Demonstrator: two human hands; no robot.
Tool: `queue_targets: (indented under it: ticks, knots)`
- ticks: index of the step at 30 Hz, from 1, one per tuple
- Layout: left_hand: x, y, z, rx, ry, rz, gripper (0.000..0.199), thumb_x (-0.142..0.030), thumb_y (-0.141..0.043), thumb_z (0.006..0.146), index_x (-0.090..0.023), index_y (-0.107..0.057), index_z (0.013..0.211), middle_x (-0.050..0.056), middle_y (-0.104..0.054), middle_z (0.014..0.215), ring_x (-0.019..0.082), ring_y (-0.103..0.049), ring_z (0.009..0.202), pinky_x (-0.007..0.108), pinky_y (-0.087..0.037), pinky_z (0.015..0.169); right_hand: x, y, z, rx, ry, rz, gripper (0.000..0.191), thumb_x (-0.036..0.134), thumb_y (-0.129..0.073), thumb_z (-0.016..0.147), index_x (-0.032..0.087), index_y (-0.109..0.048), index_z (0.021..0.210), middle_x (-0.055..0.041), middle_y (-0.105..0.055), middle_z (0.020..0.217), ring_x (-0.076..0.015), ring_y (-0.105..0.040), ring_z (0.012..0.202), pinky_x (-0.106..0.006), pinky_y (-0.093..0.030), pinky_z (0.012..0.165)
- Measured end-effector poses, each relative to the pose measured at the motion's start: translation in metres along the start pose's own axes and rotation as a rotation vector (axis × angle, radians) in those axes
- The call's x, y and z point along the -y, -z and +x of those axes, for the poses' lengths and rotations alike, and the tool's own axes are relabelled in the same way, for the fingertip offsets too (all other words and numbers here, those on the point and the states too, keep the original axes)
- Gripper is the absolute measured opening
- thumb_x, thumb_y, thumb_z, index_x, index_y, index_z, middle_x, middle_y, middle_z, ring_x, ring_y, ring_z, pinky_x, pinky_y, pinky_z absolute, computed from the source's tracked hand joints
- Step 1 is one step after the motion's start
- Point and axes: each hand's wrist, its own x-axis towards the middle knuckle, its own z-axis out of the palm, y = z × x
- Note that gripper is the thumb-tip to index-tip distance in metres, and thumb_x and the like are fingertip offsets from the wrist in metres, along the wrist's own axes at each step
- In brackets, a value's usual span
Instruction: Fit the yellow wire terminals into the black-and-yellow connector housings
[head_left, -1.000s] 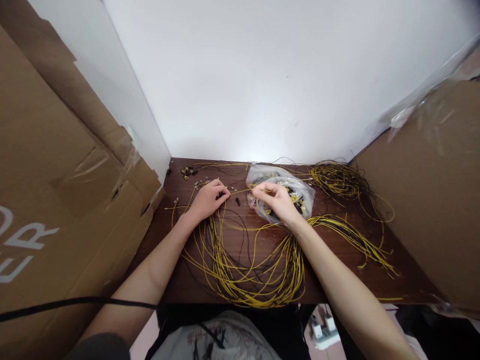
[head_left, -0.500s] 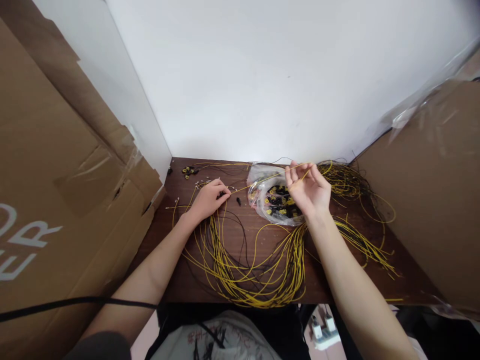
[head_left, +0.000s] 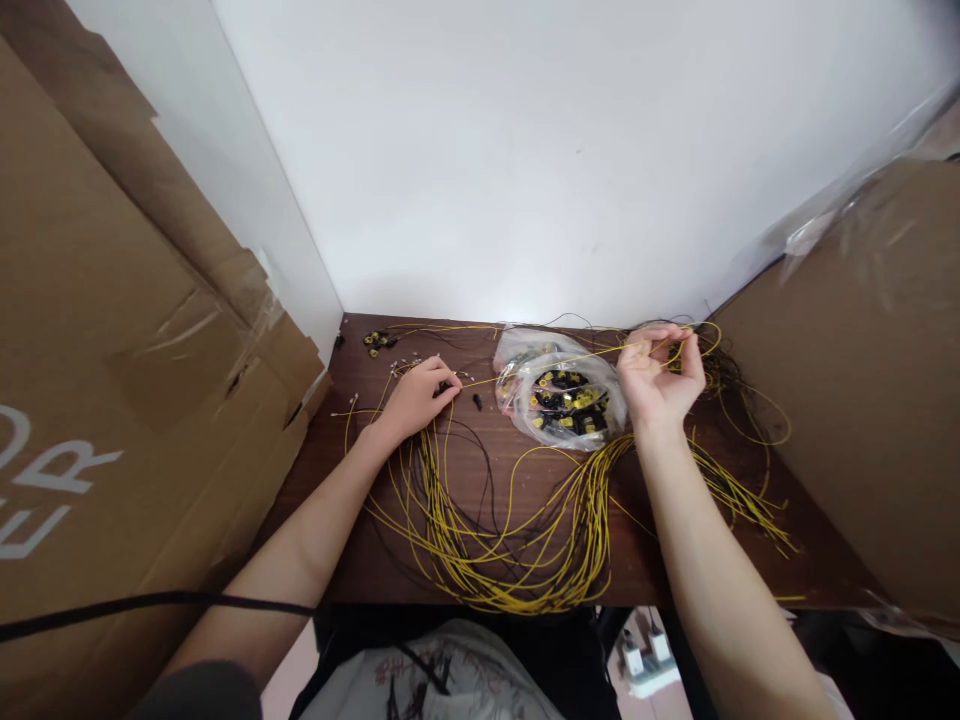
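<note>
2 hands (head_left: 424, 395) (head_left: 660, 380) seemingly pinch 1 yellow wire (head_left: 484, 381) above brown table (head_left: 637, 570) before white wall (head_left: 525, 150).

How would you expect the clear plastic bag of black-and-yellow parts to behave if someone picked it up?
The plastic bag would probably sag and change shape, as its thin film looks crumpled. The small parts look loose inside, so they would likely slide together. Its smooth, shiny film may feel slightly slippery.
</note>
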Motion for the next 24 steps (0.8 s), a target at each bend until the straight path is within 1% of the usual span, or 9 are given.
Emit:
queue_targets:
  ticks: [2, 4, 7, 9, 12, 16, 19, 21, 24]
  knots:
    - [0.000, 0.000, 0.000, 0.002, 0.001, 0.003, 0.013, -0.020, -0.052, 0.081, -0.017, -0.064, 0.076, 0.003, -0.057, 0.084, 0.014, -0.054, 0.074, 0.028, -0.042, 0.070, 0.005, -0.003, -0.002, -0.031, -0.104, 0.362, 0.030, 0.006, -0.060, 0.073, 0.028, -0.067, 0.092, 0.0006, -0.066, 0.089, -0.0168, -0.062, 0.094, -0.036, -0.055, 0.082]
    - [0.000, 0.000, 0.000, 0.007, 0.002, 0.008, 0.013, -0.020, -0.052, 0.081, -0.017, -0.064, 0.076, 0.003, -0.057, 0.085, 0.014, -0.054, 0.074, 0.028, -0.043, 0.070, 0.009, -0.006, -0.005, -0.050, -0.207, 0.880, 0.030, 0.002, -0.058, 0.073, 0.026, -0.068, 0.089, -0.0014, -0.066, 0.094, -0.0179, -0.060, 0.101, -0.036, -0.054, 0.086]
    - [-0.001, 0.001, 0.000, 0.009, -0.003, 0.015, 0.013, -0.020, -0.052, 0.081, -0.017, -0.064, 0.077, 0.004, -0.057, 0.085, 0.014, -0.055, 0.076, 0.028, -0.043, 0.071, 0.012, -0.010, -0.009, -0.005, -0.457, 1.633, 0.030, 0.002, -0.045, 0.081, 0.022, -0.067, 0.089, -0.0049, -0.065, 0.097, -0.0192, -0.058, 0.106, -0.035, -0.057, 0.079]
    - [-0.002, 0.001, 0.000, 0.007, -0.011, 0.019, 0.013, -0.019, -0.052, 0.081, -0.017, -0.063, 0.077, 0.004, -0.057, 0.085, 0.015, -0.055, 0.077, 0.028, -0.043, 0.071, 0.012, -0.011, -0.013, 0.066, -0.679, 1.938, 0.036, 0.003, -0.032, 0.087, 0.019, -0.065, 0.092, -0.0069, -0.064, 0.100, -0.0183, -0.056, 0.111, -0.031, -0.058, 0.074]
    - [-0.002, 0.001, 0.001, 0.005, -0.012, 0.024, 0.012, -0.019, -0.052, 0.082, -0.017, -0.063, 0.077, 0.004, -0.057, 0.085, 0.015, -0.055, 0.077, 0.028, -0.043, 0.071, 0.011, -0.011, -0.017, 0.136, -0.901, 2.175, 0.047, 0.004, -0.016, 0.091, 0.016, -0.062, 0.093, -0.0095, -0.062, 0.103, -0.0175, -0.054, 0.114, -0.029, -0.058, 0.069]
    - [-0.002, 0.000, 0.001, 0.004, -0.002, 0.027, 0.012, -0.020, -0.052, 0.082, -0.017, -0.063, 0.076, 0.003, -0.057, 0.085, 0.014, -0.054, 0.075, 0.028, -0.043, 0.070, 0.014, -0.012, -0.019, 0.120, -0.951, 2.307, 0.049, 0.009, -0.010, 0.093, 0.015, -0.059, 0.090, -0.0111, -0.058, 0.106, -0.0186, -0.050, 0.119, -0.029, -0.057, 0.067]
    - [-0.002, 0.000, 0.001, 0.004, 0.002, 0.023, 0.012, -0.020, -0.052, 0.082, -0.018, -0.063, 0.076, 0.003, -0.057, 0.085, 0.014, -0.054, 0.075, 0.028, -0.043, 0.070, 0.021, -0.015, -0.018, 0.121, -0.735, 2.273, 0.044, 0.009, -0.016, 0.093, 0.017, -0.059, 0.089, -0.0102, -0.057, 0.107, -0.0203, -0.048, 0.121, -0.034, -0.056, 0.071]
    - [-0.002, 0.000, 0.001, 0.003, 0.004, 0.022, 0.012, -0.020, -0.053, 0.081, -0.018, -0.063, 0.077, 0.003, -0.057, 0.085, 0.014, -0.054, 0.074, 0.028, -0.043, 0.070, 0.024, -0.018, -0.017, 0.134, -0.494, 2.045, 0.037, 0.008, -0.026, 0.091, 0.018, -0.061, 0.086, -0.0092, -0.059, 0.103, -0.0213, -0.053, 0.115, -0.036, -0.056, 0.072]
    - [-0.002, 0.001, 0.001, 0.005, 0.003, 0.024, 0.012, -0.020, -0.053, 0.081, -0.017, -0.063, 0.077, 0.003, -0.057, 0.085, 0.014, -0.054, 0.074, 0.028, -0.043, 0.070, 0.023, -0.022, -0.016, 0.127, -0.172, 1.218, 0.023, 0.010, -0.045, 0.084, 0.021, -0.064, 0.078, -0.0065, -0.063, 0.092, -0.0187, -0.063, 0.096, -0.030, -0.054, 0.065]
